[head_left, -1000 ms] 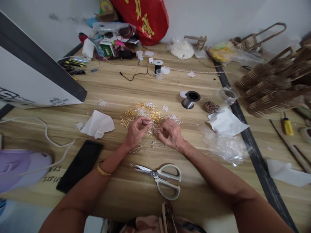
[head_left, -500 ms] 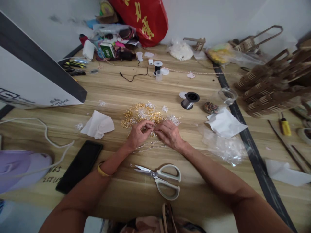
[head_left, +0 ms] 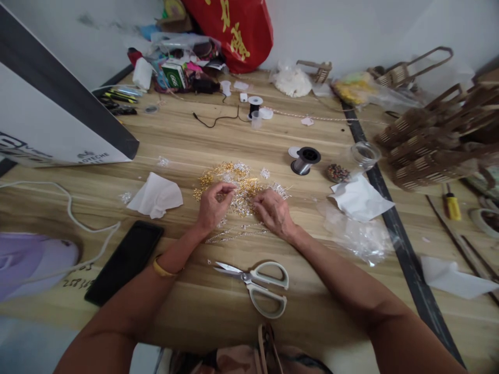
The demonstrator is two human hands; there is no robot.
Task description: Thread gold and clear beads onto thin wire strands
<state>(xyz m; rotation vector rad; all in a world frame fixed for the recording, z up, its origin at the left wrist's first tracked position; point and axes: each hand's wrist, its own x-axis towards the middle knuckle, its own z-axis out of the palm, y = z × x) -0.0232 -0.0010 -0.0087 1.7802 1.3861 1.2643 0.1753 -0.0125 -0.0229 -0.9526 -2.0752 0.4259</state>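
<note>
A pile of small gold and silver jewellery findings lies spread on the wooden table. At its left edge is my left hand, thumb and forefinger pinched; anything between the tips is too small to make out. My right hand rests at the pile's right side with its fingers curled in, so what they hold is hidden. Just below the hands, thin beaded chains stretch across the wood. Nearer to me lie pale-handled scissors, their blades slightly apart and pointing left.
Left are a black phone, white paper and a large box. Right are a wire spool, a clear jar, a crumpled plastic bag and stacked brown baskets. A red bag stands behind.
My hands have come apart: the left has shifted left and slightly up, while the right has moved a little to the right. More of the pile shows between them.
</note>
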